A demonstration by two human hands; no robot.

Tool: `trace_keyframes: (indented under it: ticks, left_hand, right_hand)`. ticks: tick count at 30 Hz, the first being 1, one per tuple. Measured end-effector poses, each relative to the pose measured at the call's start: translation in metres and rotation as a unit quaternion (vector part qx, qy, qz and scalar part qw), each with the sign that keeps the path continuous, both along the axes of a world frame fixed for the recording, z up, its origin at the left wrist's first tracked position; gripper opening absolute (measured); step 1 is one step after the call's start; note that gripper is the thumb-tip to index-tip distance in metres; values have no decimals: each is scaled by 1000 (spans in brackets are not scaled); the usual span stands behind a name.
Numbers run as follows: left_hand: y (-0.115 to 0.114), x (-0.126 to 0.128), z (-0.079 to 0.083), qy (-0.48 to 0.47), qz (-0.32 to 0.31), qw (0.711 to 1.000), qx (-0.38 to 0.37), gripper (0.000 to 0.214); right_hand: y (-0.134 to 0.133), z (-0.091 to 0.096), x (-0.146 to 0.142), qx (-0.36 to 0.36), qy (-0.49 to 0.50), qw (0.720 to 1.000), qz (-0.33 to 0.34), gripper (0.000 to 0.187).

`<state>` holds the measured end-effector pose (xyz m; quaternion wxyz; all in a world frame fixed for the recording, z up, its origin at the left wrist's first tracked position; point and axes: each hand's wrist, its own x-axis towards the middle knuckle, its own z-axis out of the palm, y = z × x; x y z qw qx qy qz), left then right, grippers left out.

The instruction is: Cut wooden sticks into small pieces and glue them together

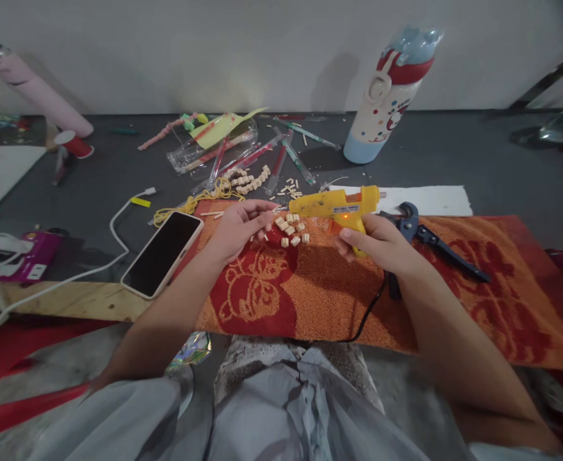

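Observation:
My right hand (370, 242) is wrapped round the handle of a yellow hot glue gun (326, 203), whose small orange light is lit. The gun's nozzle points left, close to the fingertips of my left hand (248, 224). Those fingertips are pinched together at the nozzle; a small pale piece seems to be between them, too small to name. Just below lie several small wooden blocks (288, 225) made of short stick pieces, on an orange and red towel (257, 288). The gun's black cord (372, 314) runs down over the towel's front edge.
Dark blue cutters (447, 253) lie right of my right hand. A phone (163, 253) rests at the left by a white cable (118, 224). Behind are yellow string (175, 208), joined wooden pieces (255, 181), wrapped pens (295, 160) and a tall bottle (382, 112).

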<state>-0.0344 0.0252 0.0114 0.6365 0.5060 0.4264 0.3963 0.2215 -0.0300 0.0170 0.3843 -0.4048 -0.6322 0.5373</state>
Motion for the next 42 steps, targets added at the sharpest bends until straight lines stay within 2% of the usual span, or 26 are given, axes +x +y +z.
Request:
trace_keyframes:
  ticks: [37, 42]
  left_hand:
    - [0, 0, -1, 23, 0, 1000, 13, 35]
    - [0, 1, 0, 22, 1, 1000, 14, 34]
  right_hand:
    - [-1, -2, 2, 2, -23, 1000, -17, 39]
    - [-1, -1, 2, -2, -16, 1000, -3, 40]
